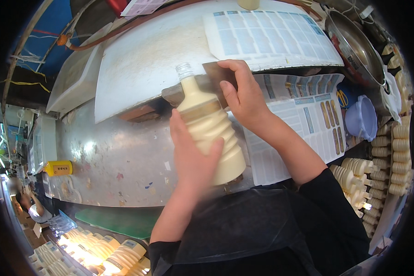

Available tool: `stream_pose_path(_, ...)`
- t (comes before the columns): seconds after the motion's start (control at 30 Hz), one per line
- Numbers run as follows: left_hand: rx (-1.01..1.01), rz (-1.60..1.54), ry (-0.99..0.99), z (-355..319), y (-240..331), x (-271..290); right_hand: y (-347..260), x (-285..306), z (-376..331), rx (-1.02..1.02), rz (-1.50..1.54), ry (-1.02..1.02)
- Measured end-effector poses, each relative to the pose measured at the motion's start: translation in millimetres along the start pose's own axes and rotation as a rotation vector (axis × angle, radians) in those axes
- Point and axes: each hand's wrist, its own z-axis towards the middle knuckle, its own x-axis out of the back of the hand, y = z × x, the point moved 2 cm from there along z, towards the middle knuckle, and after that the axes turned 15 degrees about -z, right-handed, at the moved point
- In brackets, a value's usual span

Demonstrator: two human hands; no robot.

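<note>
A worn metal table [110, 156] fills the middle of the view, with a white board [147, 55] lying tilted across its far side. On that board and down the right of the table lie large white label sheets [271, 37] printed in rows of small blue and pale rectangles; a second sheet [303, 124] nearer the person also carries narrow yellow strips. At the far right stands a round steel pot [354, 46], and below it a pale purple plastic lid [364, 117]. Rows of cream ribbed bottles [395, 152] are stacked along the right edge, and more with blue-and-white labels [110, 257] lie at the lower left. A small yellow box [60, 168] sits at the table's left edge. In the centre, a cream-filled ribbed bottle [211, 133] with a clear, uncapped neck stands nearly upright, its long axis leaning slightly, neck away from the person and base near the table's front edge. The left hand [191, 156] wraps its lower body, fingers curled close around the ribs from the left. The right hand [241, 94] is just beside the bottle's shoulder on the right, fingers narrowed in a pinch on a dark brownish strip [214, 73] held behind the neck.
</note>
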Motion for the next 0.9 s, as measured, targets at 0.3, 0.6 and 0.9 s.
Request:
stream_pose_path(0.3,0.048,-0.076,0.022,0.7,1.6,0.2,-2.0,-5.3,0.7,-0.067,0.162,-0.063)
stream_pose_path(0.6,0.359,-0.817,-0.033,-4.8,-12.8,4.8,-12.0,0.0,0.9,-0.156,0.244,-0.122)
stream_pose_path(0.9,0.233,-0.372,0.008,0.9,24.3,4.6,-61.8,-10.3,9.4,0.005,-0.101,-0.091)
